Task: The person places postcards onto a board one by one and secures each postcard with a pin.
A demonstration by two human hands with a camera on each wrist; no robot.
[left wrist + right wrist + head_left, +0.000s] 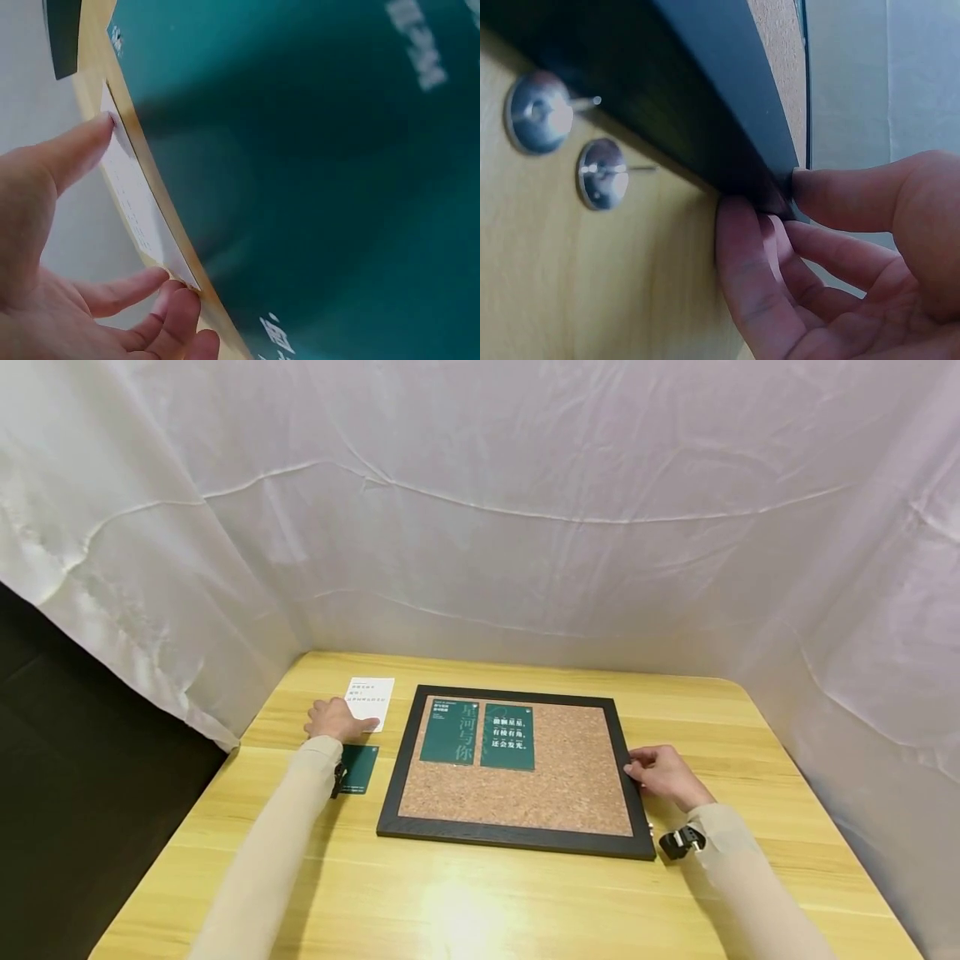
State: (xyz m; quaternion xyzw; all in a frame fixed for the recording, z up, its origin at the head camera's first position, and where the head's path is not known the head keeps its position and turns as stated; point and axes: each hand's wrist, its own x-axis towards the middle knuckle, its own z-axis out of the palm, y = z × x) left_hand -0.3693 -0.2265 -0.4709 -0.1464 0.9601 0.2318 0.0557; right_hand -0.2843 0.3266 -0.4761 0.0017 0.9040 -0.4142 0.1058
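Note:
My left hand [332, 720] is at the near end of a white printed card [369, 695] on the table's left side. In the left wrist view, its thumb [94, 139] and fingertips hold the card [135, 191] from opposite edges. A dark green card [362, 770] lies just nearer, partly under the left wrist. With thumb on top and fingers against the side, my right hand [666, 775] grips the right edge of a black-framed cork board [577, 777]. Two green cards with white lettering, one at left [448, 735] and another beside it [507, 739], lie on the cork.
Two silver thumbtacks, one larger in view [540, 112] and one beside it [604, 174], lie by the frame's right side, near the right wrist. Pale wooden table [337, 877] runs back to white curtains [480, 568]. Black cloth [75, 777] hangs at the left.

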